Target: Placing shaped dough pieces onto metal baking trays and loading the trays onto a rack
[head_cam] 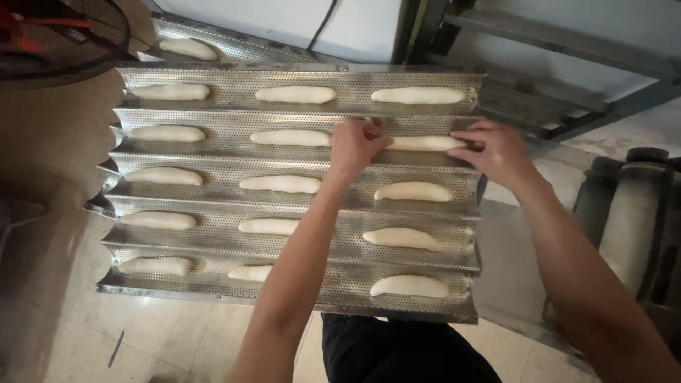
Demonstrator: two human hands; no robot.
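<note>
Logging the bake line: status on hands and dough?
Left hand and right hand pinch ends of one dough piece. It lies in the perforated tray's second channel. Nothing blocking.

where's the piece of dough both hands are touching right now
In the head view, that dough piece lies in the second channel from the far edge of the perforated tray, right-hand column, with the left hand and the right hand at its two ends.

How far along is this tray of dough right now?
Nearly full: the perforated tray has five channels, each with three dough pieces laid lengthwise. In hand: the left hand and right hand grip the two ends of the right-hand piece in the second channel, so it is not yet released. No empty slot shows. A second tray behind holds one visible piece.
</note>
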